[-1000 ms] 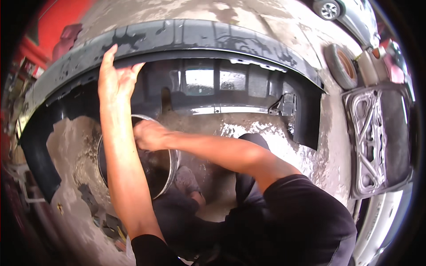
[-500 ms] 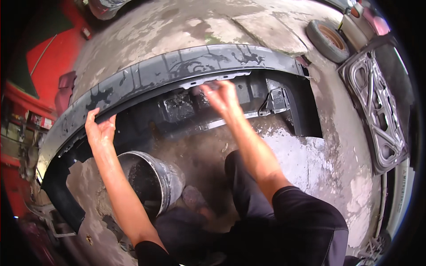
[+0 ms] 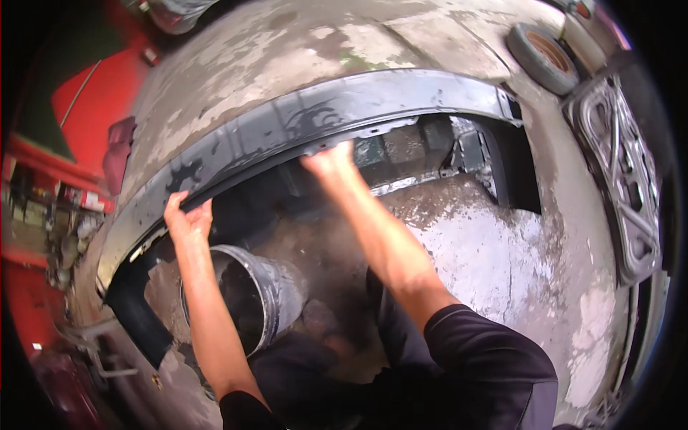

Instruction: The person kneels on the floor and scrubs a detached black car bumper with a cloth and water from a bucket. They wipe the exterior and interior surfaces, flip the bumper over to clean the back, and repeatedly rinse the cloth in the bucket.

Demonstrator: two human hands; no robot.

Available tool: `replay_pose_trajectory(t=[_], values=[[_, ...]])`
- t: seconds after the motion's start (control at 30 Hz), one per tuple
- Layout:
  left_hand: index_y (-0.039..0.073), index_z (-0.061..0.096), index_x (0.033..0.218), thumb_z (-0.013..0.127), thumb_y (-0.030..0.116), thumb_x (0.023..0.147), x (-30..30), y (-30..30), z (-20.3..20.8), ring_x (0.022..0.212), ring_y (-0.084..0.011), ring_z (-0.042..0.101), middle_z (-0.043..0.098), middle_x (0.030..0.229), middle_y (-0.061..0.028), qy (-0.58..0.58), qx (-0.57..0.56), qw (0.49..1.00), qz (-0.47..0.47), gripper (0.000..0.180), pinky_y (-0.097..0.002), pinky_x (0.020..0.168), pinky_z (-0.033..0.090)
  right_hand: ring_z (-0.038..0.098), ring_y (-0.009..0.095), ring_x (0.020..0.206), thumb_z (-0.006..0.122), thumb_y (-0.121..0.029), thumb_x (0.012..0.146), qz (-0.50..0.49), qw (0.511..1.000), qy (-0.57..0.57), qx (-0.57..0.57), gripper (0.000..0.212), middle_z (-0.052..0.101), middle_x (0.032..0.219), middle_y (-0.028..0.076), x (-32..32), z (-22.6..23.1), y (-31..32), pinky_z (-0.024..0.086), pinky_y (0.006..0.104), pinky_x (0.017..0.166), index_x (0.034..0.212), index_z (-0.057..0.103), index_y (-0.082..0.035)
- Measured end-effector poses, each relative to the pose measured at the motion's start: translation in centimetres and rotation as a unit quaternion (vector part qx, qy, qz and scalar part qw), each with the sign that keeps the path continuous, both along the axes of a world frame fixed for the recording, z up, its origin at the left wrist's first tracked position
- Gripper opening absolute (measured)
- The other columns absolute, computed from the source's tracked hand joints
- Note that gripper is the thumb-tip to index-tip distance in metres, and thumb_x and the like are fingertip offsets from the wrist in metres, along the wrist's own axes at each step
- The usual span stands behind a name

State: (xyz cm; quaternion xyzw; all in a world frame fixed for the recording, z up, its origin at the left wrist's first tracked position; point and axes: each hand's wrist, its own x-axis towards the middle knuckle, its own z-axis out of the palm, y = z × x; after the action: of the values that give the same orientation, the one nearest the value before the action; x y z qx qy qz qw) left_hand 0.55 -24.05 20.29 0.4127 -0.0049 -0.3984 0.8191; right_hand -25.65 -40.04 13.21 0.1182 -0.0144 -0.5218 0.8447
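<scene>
A long car bumper (image 3: 287,122), wet grey outside and black inside, arches across the view in front of me. My left hand (image 3: 189,219) grips its near edge toward the left, fingers over the lip and thumb on the inner side. Farther right, my right hand (image 3: 331,159) is curled at the same edge, below the slotted flange. Its fingertips are hidden and blurred, so I cannot make out what they hold. Beside my left forearm stands a grey bucket (image 3: 283,287) with a dark inside.
A bare car door frame or panel (image 3: 618,179) leans at the right. Behind it lies a tyre on a rusty rim (image 3: 545,57). Red car bodywork (image 3: 100,93) and shelving stand at the left. Stained, wet concrete floor (image 3: 473,265) lies around the bumper.
My right hand has moved left along the bumper's edge, from the flange's slots to nearer its middle. The left hand keeps its grip. The whole view has shifted slightly.
</scene>
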Motion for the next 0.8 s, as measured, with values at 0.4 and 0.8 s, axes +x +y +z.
replay_pose_trajectory(t=[0.4,0.8], values=[[-0.004,0.059,0.095,0.059,0.0,0.075,0.7,1.5,-0.6,0.099,-0.035,0.068,0.067,0.105,-0.0174,-0.005,0.02,1.0,0.002,0.021,-0.0519,0.09,0.058,0.055,0.033,0.122,0.043,-0.052,0.099,-0.292,0.934,0.174,-0.107,0.056,0.06,0.13,0.013,-26.7,-6.3,-12.6,0.043,0.0494,0.109,0.128,0.058,-0.006],[-0.007,0.058,0.098,0.057,0.0,0.075,-2.7,-0.4,0.0,0.101,-0.0377,0.068,0.067,0.107,-0.0197,-0.002,-0.009,1.0,-0.026,0.024,-0.0529,0.091,0.058,0.061,0.03,0.109,0.053,-0.02,0.092,-0.282,0.698,0.645,-0.134,0.033,0.064,0.12,0.015,-27.1,-19.8,-15.7,0.05,0.0431,0.095,0.116,0.064,0.0]])
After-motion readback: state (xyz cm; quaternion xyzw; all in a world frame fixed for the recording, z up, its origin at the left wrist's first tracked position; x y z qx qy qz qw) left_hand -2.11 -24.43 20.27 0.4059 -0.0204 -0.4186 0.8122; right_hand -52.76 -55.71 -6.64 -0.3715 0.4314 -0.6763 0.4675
